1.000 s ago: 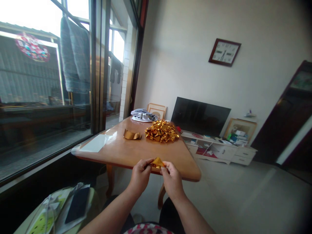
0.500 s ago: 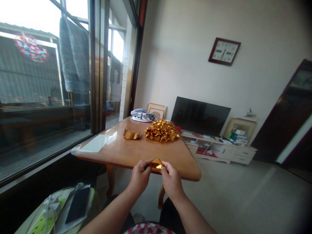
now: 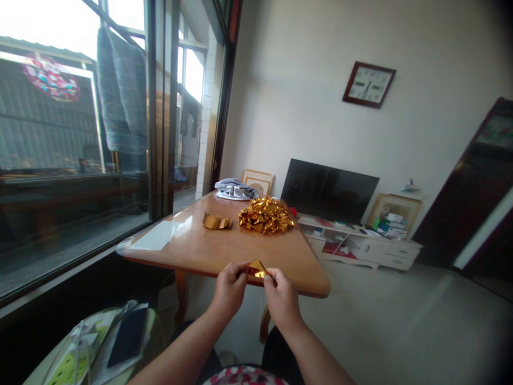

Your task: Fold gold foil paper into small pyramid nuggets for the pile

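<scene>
A small piece of shiny gold foil paper [image 3: 256,269], folded to a peak at its top, is stretched between my two hands at the table's near edge. My left hand [image 3: 231,289] pinches its left end, and my right hand [image 3: 281,295] pinches the right end. Further back on the wooden table [image 3: 224,254] lies a heap of folded gold foil pieces [image 3: 266,216]. Left of the heap rests a curled stack of gold foil sheets [image 3: 217,221]. My fingertips cover both ends of the held piece.
A pale sheet [image 3: 154,236] lies at the table's left side, and folded clothes [image 3: 235,189] sit at its far end. Lower left, a dark phone [image 3: 128,336] and cables rest on a green seat. A television [image 3: 329,190] stands on a white cabinet [image 3: 368,249] beyond.
Both hands and the foil piece have shifted very slightly to the left. Both hands keep their pinch on it; the heap and the stack stay where they were.
</scene>
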{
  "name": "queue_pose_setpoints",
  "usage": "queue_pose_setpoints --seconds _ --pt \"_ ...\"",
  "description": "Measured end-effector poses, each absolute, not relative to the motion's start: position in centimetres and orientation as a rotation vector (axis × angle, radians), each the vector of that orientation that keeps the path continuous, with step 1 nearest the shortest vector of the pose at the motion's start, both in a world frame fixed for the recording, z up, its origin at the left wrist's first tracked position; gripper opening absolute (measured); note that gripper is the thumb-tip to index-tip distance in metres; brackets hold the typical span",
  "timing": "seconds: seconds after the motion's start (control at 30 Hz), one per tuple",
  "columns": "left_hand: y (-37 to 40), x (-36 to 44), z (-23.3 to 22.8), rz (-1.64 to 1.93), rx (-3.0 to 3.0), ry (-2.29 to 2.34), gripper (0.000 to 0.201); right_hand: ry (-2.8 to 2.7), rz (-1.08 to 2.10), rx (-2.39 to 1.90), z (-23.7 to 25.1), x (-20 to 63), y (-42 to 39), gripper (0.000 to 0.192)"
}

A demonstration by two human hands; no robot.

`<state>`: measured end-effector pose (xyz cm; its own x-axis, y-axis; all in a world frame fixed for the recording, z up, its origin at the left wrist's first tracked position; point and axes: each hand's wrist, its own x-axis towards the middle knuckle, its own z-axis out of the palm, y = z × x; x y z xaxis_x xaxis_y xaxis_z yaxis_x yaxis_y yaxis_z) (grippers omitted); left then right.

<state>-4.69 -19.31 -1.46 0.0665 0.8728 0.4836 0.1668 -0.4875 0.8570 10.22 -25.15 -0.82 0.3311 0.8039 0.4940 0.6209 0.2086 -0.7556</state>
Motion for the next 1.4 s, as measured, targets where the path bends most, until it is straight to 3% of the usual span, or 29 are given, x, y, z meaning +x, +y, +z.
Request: queue_pose_setpoints --seconds 0.37,0.77,1.0,1.2,1.4 --pt "-19.4 -4.9 -1.5 1.457 1.776 1.045 0.028 -1.47 0.048 -1.573 -0.3 9.6 -25.8 0.027" --pt "-18.8 -4.9 -1.8 1.437 1.558 0.958 0.037 -1.41 0.291 -1.526 -0.3 10.3 -25.9 0.026" --pt "-18.9 -4.1 -1.9 1.442 1.453 0.828 0.042 -1.529 0.18 -1.717 0.3 10.2 -26.1 0.035" --pt "-21.0 -3.3 -1.9 1.358 1.475 0.89 0.032 -1.532 -0.007 -1.763 0.8 10.1 -26.5 0.033" --pt "-21.3 -3.0 -2.1 1.235 1.417 0.874 0.029 -1.566 0.035 -1.722 0.4 9.9 -26.6 0.032"
